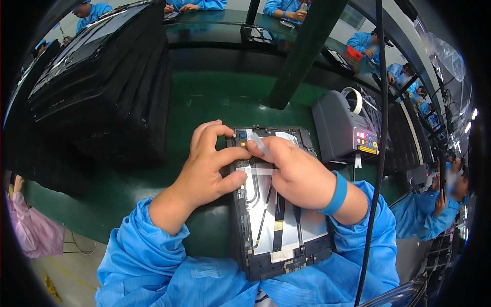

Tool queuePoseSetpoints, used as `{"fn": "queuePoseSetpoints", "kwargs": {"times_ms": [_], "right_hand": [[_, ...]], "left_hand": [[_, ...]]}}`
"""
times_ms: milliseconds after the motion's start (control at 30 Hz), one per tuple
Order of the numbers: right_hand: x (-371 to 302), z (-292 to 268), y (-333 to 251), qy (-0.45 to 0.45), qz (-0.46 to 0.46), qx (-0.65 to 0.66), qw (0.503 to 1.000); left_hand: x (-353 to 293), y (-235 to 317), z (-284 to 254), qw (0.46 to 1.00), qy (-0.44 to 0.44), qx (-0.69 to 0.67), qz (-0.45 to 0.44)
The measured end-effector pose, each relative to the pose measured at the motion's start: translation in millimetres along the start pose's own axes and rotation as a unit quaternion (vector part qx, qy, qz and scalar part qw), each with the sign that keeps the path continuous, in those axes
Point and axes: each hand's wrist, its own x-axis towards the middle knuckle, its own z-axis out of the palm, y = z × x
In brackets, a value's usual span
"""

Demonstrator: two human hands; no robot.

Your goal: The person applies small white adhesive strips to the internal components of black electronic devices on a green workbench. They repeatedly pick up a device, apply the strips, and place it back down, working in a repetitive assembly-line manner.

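Observation:
An opened tablet (pixel 263 199), with a black frame, silver plates and dark ribbon cables, lies in front of me, its near end against my blue sleeves. My left hand (pixel 207 161) is at its upper left edge, fingers spread and bent; the index fingertip touches the parts near the top corner. Between the thumb and forefinger of my right hand (pixel 299 174) is a small strip of clear tape (pixel 259 144), held over the upper part of the tablet. That hand covers some of the tablet's middle and right side. A blue band (pixel 337 194) circles my right wrist.
Tall stacks of black trays (pixel 102 97) stand at the left. A grey tape dispenser (pixel 345 125) with lit buttons sits at the right, beside a green post (pixel 307 56). A black cable (pixel 377 169) hangs down on the right. People in blue work across the green bench (pixel 204 97).

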Motion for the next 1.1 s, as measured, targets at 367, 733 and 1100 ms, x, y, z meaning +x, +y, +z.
{"fn": "queuePoseSetpoints", "kwargs": {"times_ms": [367,733,1100], "right_hand": [[-17,10,-19,-0.027,-0.027,-0.101,0.994],[-33,-24,7,0.043,0.064,0.449,0.89],[-113,-6,14,0.177,0.107,0.454,0.867]], "left_hand": [[1,2,-4,0.996,0.021,0.067,0.051],[4,9,-7,0.996,-0.011,0.071,0.057],[10,18,-9,0.99,-0.067,0.11,0.059]]}}
